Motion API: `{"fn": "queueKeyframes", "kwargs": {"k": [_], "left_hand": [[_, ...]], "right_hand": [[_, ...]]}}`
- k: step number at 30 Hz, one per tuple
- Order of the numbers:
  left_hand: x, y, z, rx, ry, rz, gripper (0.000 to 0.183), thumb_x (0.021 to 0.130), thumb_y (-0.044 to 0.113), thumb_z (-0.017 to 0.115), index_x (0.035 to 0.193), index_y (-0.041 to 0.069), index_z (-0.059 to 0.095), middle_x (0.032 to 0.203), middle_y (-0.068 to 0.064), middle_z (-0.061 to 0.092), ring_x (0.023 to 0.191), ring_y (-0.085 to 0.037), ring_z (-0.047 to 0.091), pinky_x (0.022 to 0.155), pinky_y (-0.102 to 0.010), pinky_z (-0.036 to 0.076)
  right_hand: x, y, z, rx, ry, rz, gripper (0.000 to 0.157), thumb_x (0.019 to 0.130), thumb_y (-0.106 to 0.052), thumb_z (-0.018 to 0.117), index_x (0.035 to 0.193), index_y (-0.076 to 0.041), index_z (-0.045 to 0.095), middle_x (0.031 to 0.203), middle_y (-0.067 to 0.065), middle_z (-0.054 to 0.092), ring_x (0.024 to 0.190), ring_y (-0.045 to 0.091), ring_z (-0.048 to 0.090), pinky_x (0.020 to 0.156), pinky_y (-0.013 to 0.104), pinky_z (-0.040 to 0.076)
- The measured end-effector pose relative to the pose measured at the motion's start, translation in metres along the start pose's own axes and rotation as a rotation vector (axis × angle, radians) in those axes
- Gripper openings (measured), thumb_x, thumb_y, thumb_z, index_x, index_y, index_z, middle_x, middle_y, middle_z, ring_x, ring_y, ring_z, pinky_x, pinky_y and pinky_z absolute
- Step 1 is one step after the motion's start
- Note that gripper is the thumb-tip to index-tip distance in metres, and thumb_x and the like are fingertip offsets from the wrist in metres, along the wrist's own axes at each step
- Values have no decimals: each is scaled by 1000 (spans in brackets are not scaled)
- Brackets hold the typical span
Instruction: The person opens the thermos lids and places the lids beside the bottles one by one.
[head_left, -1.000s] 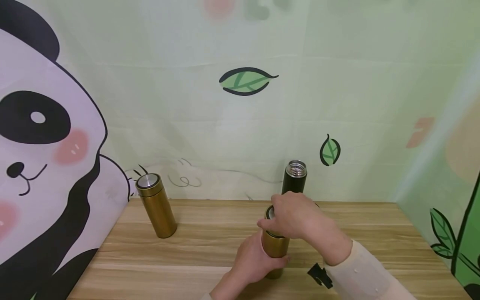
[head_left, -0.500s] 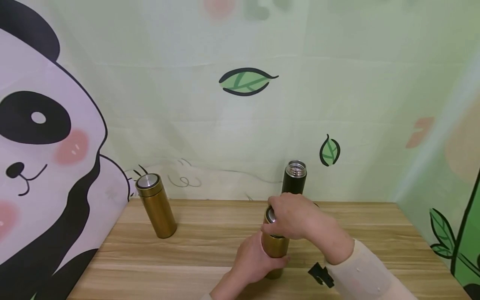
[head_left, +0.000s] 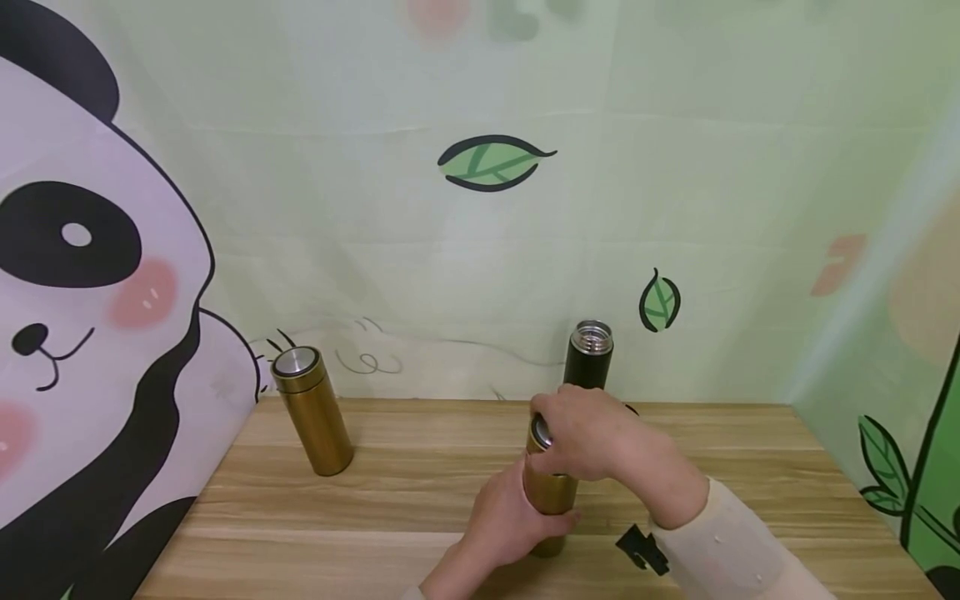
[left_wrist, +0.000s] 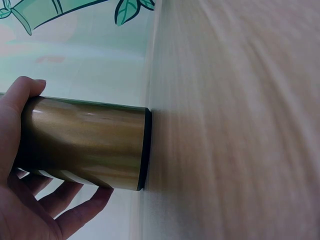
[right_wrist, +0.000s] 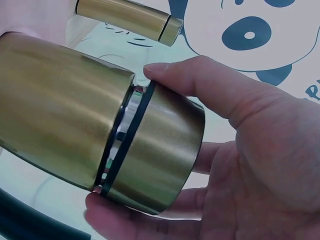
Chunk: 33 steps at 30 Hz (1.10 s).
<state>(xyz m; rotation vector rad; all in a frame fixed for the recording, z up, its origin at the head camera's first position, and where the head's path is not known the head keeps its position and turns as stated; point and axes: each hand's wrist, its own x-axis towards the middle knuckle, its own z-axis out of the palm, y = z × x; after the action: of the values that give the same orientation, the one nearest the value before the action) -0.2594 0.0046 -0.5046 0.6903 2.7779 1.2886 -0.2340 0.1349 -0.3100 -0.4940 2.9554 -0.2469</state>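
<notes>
A gold thermos bottle [head_left: 551, 493] stands upright on the wooden table. My left hand [head_left: 504, 515] grips its body, thumb on one side and fingers on the other; in the left wrist view its dark base meets the table. On top, my right hand [head_left: 592, 429] holds the gold lid [right_wrist: 157, 145] between thumb and fingers. The right wrist view shows a narrow gap between lid and bottle body [right_wrist: 55, 110], with the shiny metal neck [right_wrist: 120, 135] in it. Just behind the right hand, a black thermos bottle [head_left: 587, 367] stands lidless, its lower part hidden.
A second gold thermos bottle [head_left: 318, 429], lid on, stands at the left of the wooden table [head_left: 405, 500]. Behind the table hangs a pale green backdrop [head_left: 360, 208] with a panda and leaves. A black clip [head_left: 642, 550] shows beside the right sleeve.
My right hand's thumb and fingers have shifted slightly around the lid, the fingertips moving a little left. The left hand and the bottles keep their places.
</notes>
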Motion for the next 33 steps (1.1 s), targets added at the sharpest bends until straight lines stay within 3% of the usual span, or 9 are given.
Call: {"fn": "queueKeyframes", "kwargs": {"k": [9,20,33], "left_hand": [[1,1,0,34,4,-12,78,76,59,83,138,25,50,114,6,71,99,-10,66,84,-34,51],[0,0,0,54,17,18,74,76,58,83,134,26,51,108,9,71,91,-7,65,78,-31,51],[1,-1,0,36,13,13,74,76,61,83,133,25,52,107,8,72,90,-7,66,78,-32,51]], "right_hand": [[1,1,0,2,11,-29,40,80,-29,84,112,-11,69,93,5,65,81,20,62,64,34,54],[0,7,-3,-49,29,-155,45,78,-24,83,118,-8,71,96,6,69,89,21,62,75,41,55],[-2,7,-3,-39,13,-194,53,76,-20,85,125,-9,70,102,5,66,91,19,61,79,40,55]]}}
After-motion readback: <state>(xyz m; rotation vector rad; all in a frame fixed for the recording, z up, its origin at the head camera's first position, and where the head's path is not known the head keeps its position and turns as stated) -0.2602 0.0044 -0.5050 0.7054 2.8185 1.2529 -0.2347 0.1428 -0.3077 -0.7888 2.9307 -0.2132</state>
